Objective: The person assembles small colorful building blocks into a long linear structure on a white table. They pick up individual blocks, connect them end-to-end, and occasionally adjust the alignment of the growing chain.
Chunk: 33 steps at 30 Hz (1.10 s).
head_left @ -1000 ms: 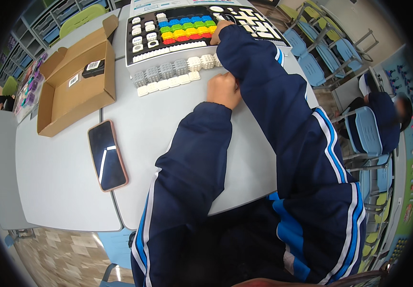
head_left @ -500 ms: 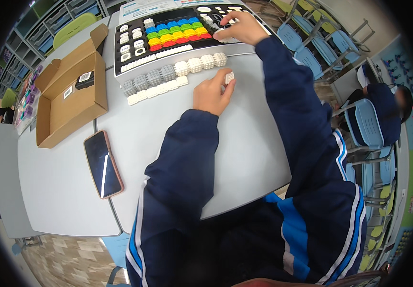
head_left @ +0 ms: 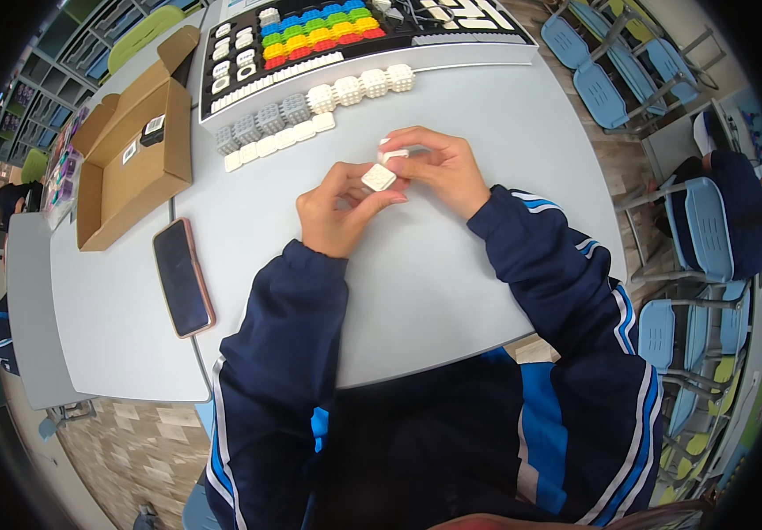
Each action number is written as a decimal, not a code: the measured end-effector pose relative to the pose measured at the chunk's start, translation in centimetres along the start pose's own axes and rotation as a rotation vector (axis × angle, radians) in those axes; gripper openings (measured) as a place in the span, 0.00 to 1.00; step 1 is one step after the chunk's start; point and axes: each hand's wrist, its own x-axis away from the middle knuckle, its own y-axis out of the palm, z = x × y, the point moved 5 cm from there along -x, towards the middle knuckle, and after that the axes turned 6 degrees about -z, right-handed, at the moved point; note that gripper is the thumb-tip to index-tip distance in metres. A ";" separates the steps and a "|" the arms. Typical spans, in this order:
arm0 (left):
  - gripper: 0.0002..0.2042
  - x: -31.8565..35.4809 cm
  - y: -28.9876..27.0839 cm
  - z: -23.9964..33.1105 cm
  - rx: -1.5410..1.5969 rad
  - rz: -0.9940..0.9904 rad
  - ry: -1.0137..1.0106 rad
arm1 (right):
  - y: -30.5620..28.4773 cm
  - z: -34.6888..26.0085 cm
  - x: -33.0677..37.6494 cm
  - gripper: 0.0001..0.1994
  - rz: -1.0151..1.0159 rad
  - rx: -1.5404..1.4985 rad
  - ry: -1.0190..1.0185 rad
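Over the grey-white table, my left hand (head_left: 335, 207) grips a square white building block (head_left: 379, 177) between thumb and fingers, one flat face turned up. Close against it, my right hand (head_left: 443, 170) pinches a smaller white piece (head_left: 394, 156); its exact shape is partly covered by the fingers. The two hands nearly meet, and whether the pieces touch I cannot tell. Beyond them runs a row of studded cubes, grey ones (head_left: 269, 117) on the left and white ones (head_left: 347, 90) on the right. Flat white blocks (head_left: 285, 139) line up in front of that row.
Behind the cubes stands a sorting tray (head_left: 407, 57) with blue, green, yellow and red blocks (head_left: 319, 35) and white parts. An open cardboard box (head_left: 138, 199) and a phone (head_left: 183, 278) lie to the left. Blue chairs (head_left: 703, 225) stand to the right.
My right hand has come back from the tray to my left hand, now with a small white piece. My left hand has moved slightly left and nearer, still holding its block.
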 end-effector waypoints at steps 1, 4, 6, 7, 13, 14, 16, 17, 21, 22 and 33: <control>0.19 0.0 0.1 0.1 -0.003 -0.015 -0.001 | 0.0 0.3 0.0 0.12 0.002 0.011 -0.027; 0.17 -0.2 0.4 0.6 -0.023 -0.056 0.002 | -0.2 0.5 0.0 0.10 0.018 0.031 -0.071; 0.17 0.0 0.4 0.9 -0.067 -0.073 0.004 | -0.5 0.4 0.0 0.09 0.025 0.013 -0.049; 0.16 0.0 0.4 0.9 -0.098 -0.096 -0.010 | -0.5 0.5 0.0 0.09 -0.009 0.043 -0.062; 0.18 0.3 0.2 0.4 -0.418 -0.067 0.049 | 0.9 -0.2 0.4 0.10 -0.098 0.439 -0.209; 0.18 0.3 0.1 0.6 -0.489 -0.094 0.075 | 1.2 -0.4 0.7 0.10 -0.092 0.537 -0.245; 0.18 0.3 0.0 0.6 -0.563 -0.120 0.098 | 1.5 -0.5 0.8 0.09 -0.078 0.615 -0.245; 0.18 0.4 0.0 0.4 -0.566 -0.119 0.095 | 1.4 -0.4 0.8 0.08 -0.068 0.595 -0.206; 0.17 0.0 0.2 0.6 -0.510 -0.132 0.011 | 0.9 -0.1 0.6 0.08 -0.061 0.593 -0.019; 0.17 -0.1 0.2 0.7 -0.506 -0.133 -0.002 | 0.8 0.0 0.7 0.09 -0.057 0.603 -0.017; 0.24 0.2 0.3 -0.2 -0.377 -0.184 -0.159 | 1.0 -0.2 1.0 0.14 -0.008 0.802 -0.270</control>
